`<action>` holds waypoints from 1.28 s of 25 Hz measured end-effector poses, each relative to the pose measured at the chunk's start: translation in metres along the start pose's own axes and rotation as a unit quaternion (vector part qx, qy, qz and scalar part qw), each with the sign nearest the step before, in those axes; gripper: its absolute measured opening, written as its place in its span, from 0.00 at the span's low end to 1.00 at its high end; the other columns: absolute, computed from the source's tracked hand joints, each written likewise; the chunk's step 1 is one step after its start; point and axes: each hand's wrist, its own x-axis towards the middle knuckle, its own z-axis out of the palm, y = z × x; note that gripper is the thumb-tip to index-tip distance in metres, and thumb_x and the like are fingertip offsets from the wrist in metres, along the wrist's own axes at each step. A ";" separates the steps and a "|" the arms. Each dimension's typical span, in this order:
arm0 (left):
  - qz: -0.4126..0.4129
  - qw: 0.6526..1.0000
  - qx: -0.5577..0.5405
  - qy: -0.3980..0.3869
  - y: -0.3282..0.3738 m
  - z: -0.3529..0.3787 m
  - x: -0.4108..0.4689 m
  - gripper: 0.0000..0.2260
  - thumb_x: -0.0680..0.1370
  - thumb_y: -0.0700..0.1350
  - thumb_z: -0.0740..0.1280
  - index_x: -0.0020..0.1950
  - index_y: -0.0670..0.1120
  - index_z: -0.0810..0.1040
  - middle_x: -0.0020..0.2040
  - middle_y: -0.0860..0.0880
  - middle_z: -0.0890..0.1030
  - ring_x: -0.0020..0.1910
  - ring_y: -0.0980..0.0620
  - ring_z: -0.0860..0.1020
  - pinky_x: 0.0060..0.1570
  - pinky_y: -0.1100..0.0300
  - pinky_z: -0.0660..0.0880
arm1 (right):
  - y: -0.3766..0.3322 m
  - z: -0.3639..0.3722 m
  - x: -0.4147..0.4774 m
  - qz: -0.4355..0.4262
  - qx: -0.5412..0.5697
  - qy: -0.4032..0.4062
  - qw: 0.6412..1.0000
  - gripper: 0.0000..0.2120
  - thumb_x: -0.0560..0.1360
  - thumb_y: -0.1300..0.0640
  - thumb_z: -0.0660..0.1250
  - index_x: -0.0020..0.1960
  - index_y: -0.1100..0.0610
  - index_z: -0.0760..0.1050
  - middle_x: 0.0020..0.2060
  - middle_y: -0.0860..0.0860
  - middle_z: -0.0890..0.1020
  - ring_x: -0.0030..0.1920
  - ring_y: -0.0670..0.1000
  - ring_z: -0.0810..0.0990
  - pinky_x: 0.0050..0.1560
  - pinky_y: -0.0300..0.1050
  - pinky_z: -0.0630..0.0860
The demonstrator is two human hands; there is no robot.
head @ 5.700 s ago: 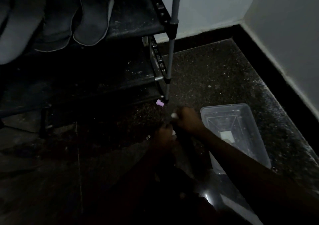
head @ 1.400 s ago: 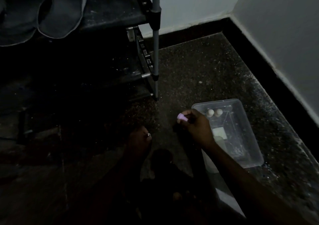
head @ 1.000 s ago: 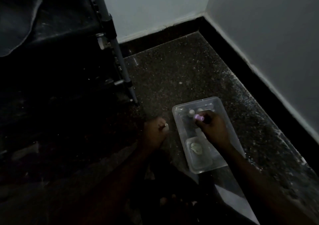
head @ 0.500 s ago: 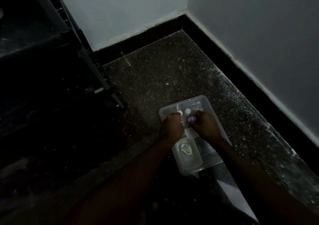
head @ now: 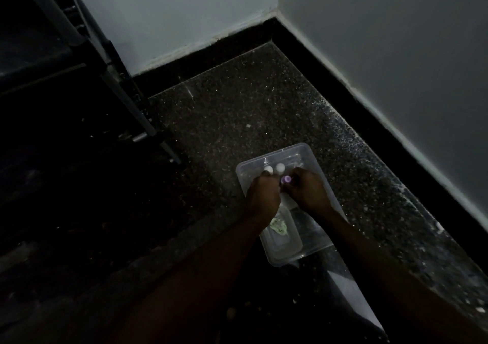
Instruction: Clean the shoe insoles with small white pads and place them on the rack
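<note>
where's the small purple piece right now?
Head view, centre-right: the small purple piece is pinched in the right hand over the clear tray, just beside the two white pads.

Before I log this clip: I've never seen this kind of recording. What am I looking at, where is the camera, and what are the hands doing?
There is no machine here, only a person's two bare hands. The one picture comes from a wide-angle camera worn on the head and looking down, so the arms enter from the bottom. The light is dim. On the dark speckled floor, near a wall corner, sits a clear plastic tub, and both hands are over it. The right hand pinches a small purple piece in its fingers. The left hand reaches to two small white round pads at the tub's far end; I cannot tell whether it grips one. A pale greenish wad lies in the tub's near part. The dark rack stands at the left.
</note>
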 end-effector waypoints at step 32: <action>0.085 0.983 0.100 0.125 -0.088 -0.114 -0.084 0.23 0.85 0.57 0.55 0.74 0.46 0.72 0.73 0.46 0.75 0.75 0.46 0.68 0.71 0.47 0.68 | -0.114 0.012 -0.055 -0.188 -0.176 0.010 0.966 0.27 0.84 0.41 0.55 0.78 0.54 0.66 0.79 0.53 0.65 0.80 0.54 0.61 0.75 0.57 0.61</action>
